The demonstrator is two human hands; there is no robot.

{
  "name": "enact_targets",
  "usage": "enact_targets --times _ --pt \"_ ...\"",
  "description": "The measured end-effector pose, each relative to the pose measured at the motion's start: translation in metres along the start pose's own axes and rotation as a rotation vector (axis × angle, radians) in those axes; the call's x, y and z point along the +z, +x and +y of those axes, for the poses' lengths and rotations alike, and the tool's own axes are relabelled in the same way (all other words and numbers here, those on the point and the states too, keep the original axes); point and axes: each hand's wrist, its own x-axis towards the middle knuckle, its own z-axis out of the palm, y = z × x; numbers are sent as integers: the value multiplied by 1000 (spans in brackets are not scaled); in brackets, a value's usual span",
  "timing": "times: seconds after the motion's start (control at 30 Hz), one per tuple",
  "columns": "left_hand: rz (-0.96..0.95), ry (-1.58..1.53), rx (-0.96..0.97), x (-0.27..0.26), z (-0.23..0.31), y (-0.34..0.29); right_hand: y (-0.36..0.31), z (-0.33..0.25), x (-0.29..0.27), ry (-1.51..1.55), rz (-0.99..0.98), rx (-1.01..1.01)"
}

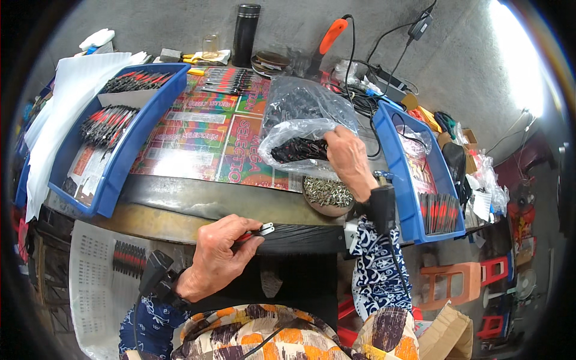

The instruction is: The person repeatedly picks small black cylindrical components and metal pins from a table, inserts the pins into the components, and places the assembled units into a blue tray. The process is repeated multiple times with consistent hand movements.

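Observation:
My left hand point(223, 251) is closed in front of the table edge. Between its thumb and fingers is a small red-and-black piece point(246, 236), with two pale, rounded tabs point(267, 229) sticking out to the right. Farther right, my right hand point(350, 157) reaches into the mouth of a clear plastic bag point(312, 99). Black parts point(297, 150) lie inside the bag by its fingers. The fingertips are bent and partly hidden, so what they pinch does not show. Just below the bag stands a round bowl of small metal pins or rivets point(327, 193).
Blue trays with red-and-black pieces stand at the left point(108, 207) and right point(393, 174). More such pieces point(228, 80) lie in a row at the back. A black flask point(246, 36) and an orange-handled tool point(333, 37) stand behind. Cables point(363, 102) run at the back right.

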Motion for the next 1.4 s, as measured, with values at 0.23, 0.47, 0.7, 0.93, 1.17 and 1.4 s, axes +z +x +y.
enact_targets --times 0.23,0.47,0.7,0.93,1.17,1.4 --pt "-27 -24 -13 0 10 -9 -57 -58 -62 963 28 232" --pt "-77 -27 -2 4 22 -19 -117 -107 -86 1390 -39 357" --pt "-101 -45 22 10 27 -30 -149 -128 -82 1547 -59 516" --pt "-143 -20 -41 12 30 -36 -158 -130 -76 1567 -60 441" --pt "-144 -24 11 14 29 -37 -162 -132 -75 1527 -71 500" --pt "-161 -32 11 15 26 -39 -164 -133 -68 1685 -127 525"
